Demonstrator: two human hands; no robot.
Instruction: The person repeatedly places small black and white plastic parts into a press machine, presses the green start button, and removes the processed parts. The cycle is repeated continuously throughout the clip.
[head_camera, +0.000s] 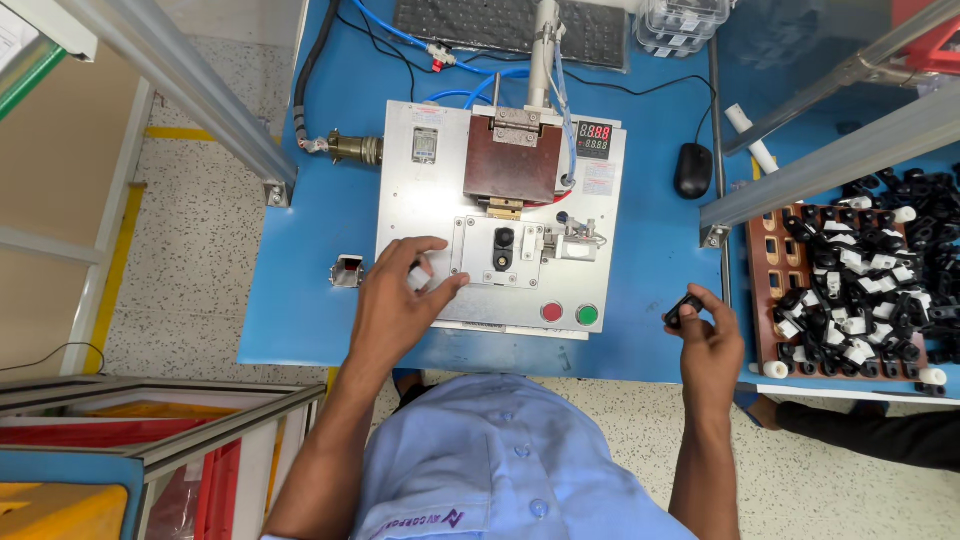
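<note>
My left hand (400, 295) rests with fingers spread on the white metal plate of a small press fixture (410, 205), just left of its nest plate. A small black plastic part (503, 248) sits in that nest, under a brown press block (512, 162). My right hand (708, 335) hovers over the blue table's front edge, pinching another small black part (684, 306) between thumb and fingers. Red (551, 312) and green (587, 315) round buttons sit on the fixture's front, between my hands.
A brown tray (768, 290) piled with several black and white parts lies at the right. A black mouse (692, 170), a keyboard (510, 25) and blue hoses are at the back. Grey metal frame bars (820, 165) cross overhead. Another person's dark sleeve (870, 432) shows at lower right.
</note>
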